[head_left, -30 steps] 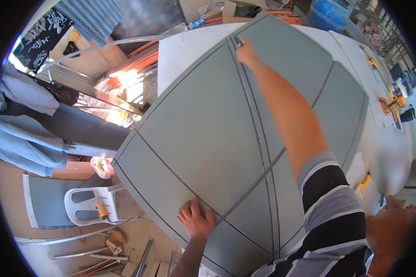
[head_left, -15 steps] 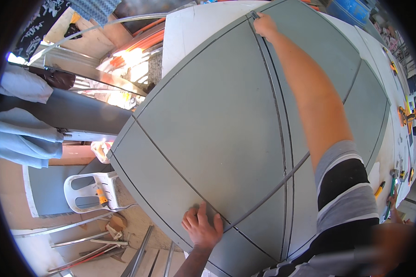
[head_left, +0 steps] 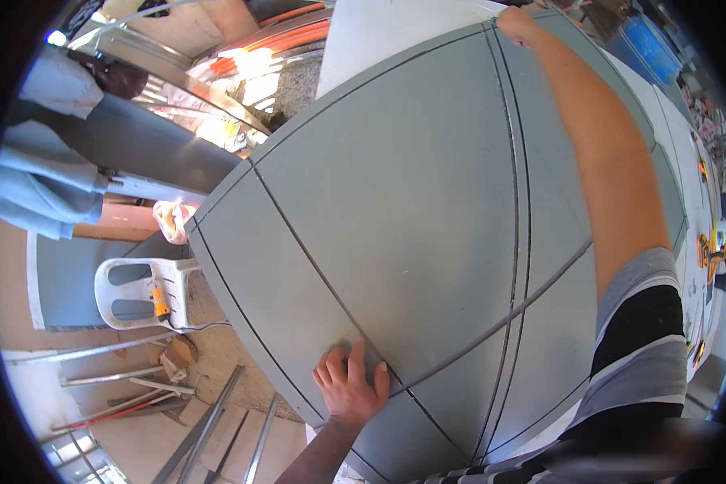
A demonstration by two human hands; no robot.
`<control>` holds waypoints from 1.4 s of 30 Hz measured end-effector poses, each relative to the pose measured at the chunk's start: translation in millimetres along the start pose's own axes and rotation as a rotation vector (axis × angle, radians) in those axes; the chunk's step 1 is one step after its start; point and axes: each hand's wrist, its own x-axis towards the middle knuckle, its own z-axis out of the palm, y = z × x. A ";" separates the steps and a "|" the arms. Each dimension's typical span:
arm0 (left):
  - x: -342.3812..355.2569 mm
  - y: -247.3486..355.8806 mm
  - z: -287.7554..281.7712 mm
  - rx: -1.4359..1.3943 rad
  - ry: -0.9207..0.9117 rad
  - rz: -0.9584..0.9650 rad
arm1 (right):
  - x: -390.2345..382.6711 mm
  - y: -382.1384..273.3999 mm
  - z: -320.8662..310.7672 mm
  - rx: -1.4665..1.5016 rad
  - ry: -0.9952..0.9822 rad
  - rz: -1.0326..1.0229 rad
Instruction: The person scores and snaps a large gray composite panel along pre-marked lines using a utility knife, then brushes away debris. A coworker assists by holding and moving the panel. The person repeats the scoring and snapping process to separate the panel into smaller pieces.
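One left hand [head_left: 352, 392] and one right hand [head_left: 517, 28] are being counted, two in all; one grooved grey panel [head_left: 395, 218], one white chair [head_left: 141, 291], one yellow tool [head_left: 160, 303] and one blue barrel [head_left: 652, 50] are being seen.

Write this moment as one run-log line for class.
left hand: open, resting on dark-lined grey panel | right hand: at panel's far edge, grip unclear | grey strip: crosses panel from beside left hand

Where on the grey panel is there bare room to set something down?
Widest bare patch of panel: between the single dark line and the paired dark lines, beyond the grey strip. Narrower: left of the single line, beyond the left hand. Crowded: around the left hand beside the strip, and under the right arm.
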 end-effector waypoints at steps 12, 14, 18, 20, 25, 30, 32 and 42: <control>3.7 0.0 -7.3 -0.081 0.023 0.012 | -60.2 -26.8 -27.3 -0.136 -0.151 0.002; 2.8 -1.2 -7.8 -0.086 0.027 -0.002 | -70.0 -33.9 -24.6 -0.106 -0.141 -0.035; 2.4 -0.9 -8.9 -0.113 0.023 -0.006 | -94.7 -32.6 -27.7 0.080 -0.122 0.051; 2.6 -2.1 -9.2 -0.135 0.029 -0.001 | -101.7 -35.8 -28.2 0.066 -0.150 0.117; 0.6 -3.8 -5.1 -0.150 0.032 -0.002 | -120.3 -40.8 -34.9 0.013 -0.197 0.135; 0.2 -2.7 -3.3 -0.141 0.039 -0.008 | -131.6 -31.2 -31.5 0.101 -0.181 0.109; -0.7 -4.2 -1.5 -0.129 0.052 -0.015 | -137.6 -44.6 -24.5 0.074 -0.159 0.117; -0.7 -4.5 -1.1 -0.154 0.069 -0.023 | -168.2 -46.7 -21.4 -0.051 -0.153 0.059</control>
